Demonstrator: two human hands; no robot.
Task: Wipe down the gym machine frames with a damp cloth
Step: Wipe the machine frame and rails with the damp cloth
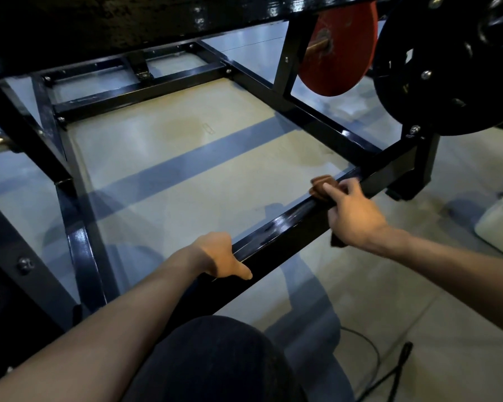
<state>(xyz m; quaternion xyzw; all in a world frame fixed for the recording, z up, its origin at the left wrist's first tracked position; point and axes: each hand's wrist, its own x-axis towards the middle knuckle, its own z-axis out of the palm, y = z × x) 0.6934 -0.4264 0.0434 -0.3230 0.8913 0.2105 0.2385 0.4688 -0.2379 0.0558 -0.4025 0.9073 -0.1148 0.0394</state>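
Brown damp cloth (323, 185) is pressed onto the near glossy black square-tube frame rail (276, 230) under the right hand (353, 217), whose fingers are curled over it near the rail's right end. The left hand (219, 256) is clasped on the same rail, nearer and to the left. Steady, overlapping strokes are best drawn along the rail, its side faces included, toward the red weight plate (336, 49) end.
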